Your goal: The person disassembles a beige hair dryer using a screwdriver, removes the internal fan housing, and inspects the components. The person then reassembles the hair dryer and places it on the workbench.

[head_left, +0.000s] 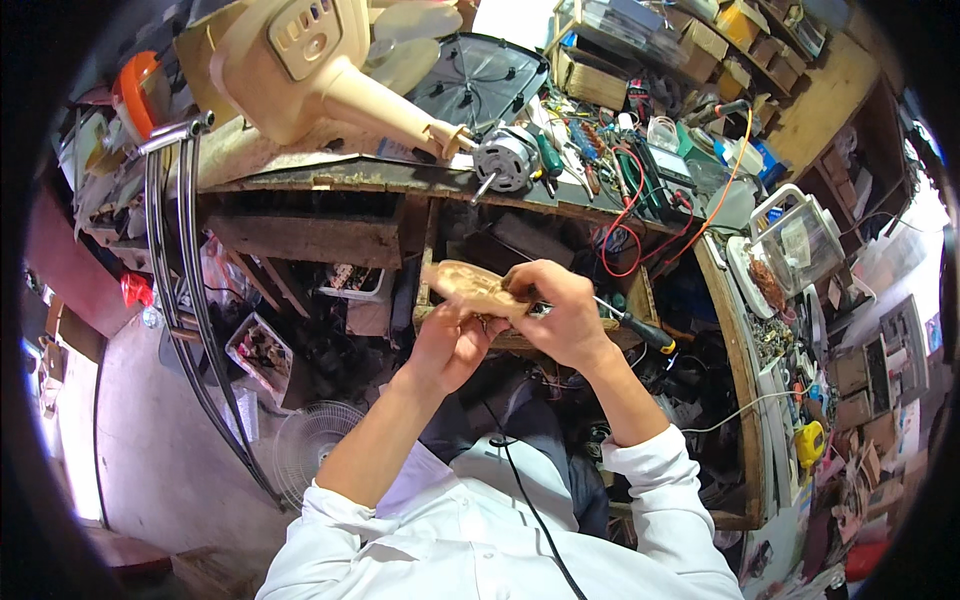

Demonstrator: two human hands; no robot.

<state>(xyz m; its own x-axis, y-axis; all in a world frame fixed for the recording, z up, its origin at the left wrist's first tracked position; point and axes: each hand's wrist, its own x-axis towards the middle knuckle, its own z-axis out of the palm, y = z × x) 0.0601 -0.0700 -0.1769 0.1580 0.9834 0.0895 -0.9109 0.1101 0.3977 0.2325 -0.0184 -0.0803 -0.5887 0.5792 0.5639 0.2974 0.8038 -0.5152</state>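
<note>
White shirt [470, 540] closest; left hand [452, 345] and right hand [562, 312] fingers clamped on a blurry tan shell [474, 284], probably light, stiff; rim's [433, 274] the grab spot.

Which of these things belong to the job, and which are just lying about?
In the job:
cream part, in the left hand and right hand
screwdriver, at the right hand
perhaps the motor and cream housing

Seemingly just lying about:
tape measure
chrome frame
black panel

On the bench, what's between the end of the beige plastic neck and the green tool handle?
A silver electric motor lies between the beige plastic neck and the green tool handle, as the head view shows.
</note>
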